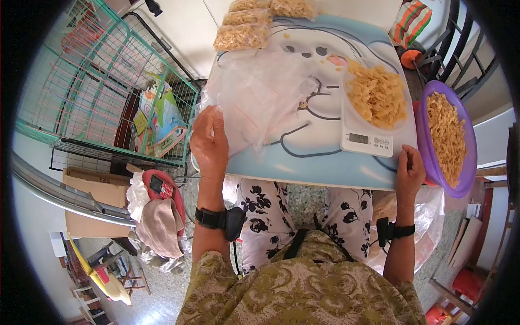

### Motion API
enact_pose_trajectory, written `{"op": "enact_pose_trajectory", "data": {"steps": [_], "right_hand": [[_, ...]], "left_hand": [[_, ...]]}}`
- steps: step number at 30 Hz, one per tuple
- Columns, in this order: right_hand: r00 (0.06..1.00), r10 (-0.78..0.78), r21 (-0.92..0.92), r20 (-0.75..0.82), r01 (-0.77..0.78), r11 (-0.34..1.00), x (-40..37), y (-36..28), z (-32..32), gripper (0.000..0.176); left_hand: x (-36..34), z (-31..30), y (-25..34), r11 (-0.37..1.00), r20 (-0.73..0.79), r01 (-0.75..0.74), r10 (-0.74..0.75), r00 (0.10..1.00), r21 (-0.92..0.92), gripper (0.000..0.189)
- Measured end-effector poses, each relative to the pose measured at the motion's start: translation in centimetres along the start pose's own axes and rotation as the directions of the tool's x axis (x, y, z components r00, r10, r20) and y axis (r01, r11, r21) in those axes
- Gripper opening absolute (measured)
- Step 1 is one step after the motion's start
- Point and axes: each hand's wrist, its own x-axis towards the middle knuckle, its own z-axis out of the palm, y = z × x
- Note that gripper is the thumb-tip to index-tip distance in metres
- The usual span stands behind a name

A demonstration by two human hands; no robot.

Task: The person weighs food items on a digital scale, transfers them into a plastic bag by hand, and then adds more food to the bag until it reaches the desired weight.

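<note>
My left hand [209,142] is at the left front of the table, its fingers closed on the edge of a clear plastic bag [254,97] from a loose, crumpled pile. My right hand [410,172] rests by the table's front right corner, fingers curled in with nothing visible in them. Just beyond it stands a white digital kitchen scale [352,142]; its display digits are too small to read. On the scale sits a translucent bowl [374,128] heaped with yellowish dried, twisted pieces [376,95].
Filled clear bags [241,37] are stacked at the table's back left. Right of the table, a purple basin [470,157] holds more dried pieces [447,135]. A green wire cage [116,81] stands on the left, near a red stool [179,200] with a phone [161,187] and cloth [160,227].
</note>
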Motion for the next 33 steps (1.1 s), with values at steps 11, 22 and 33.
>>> {"op": "enact_pose_trajectory", "data": {"steps": [11, 22, 33], "right_hand": [[0.999, 0.051, 0.039, 0.010, -0.051, 0.998, -0.2, 1.1, 0.4, 0.014], [0.994, 0.039, 0.112, 0.102, -0.051, 0.992, 0.2, 0.2, -0.5, 0.017], [0.874, -0.475, 0.282, 0.102, 0.432, 0.857, -1.6, -12.0, 0.2, 0.036]], "left_hand": [[2.1, -3.9, 7.5, 0.394, 0.129, 0.199, -0.197, 0.972, -0.897, 0.044], [0.7, 1.5, 7.8, -0.272, 0.526, 0.454, -0.337, 0.781, -0.849, 0.042], [-0.7, 2.0, 7.0, -0.360, 0.593, 0.473, -0.420, 0.687, -0.804, 0.040]]}}
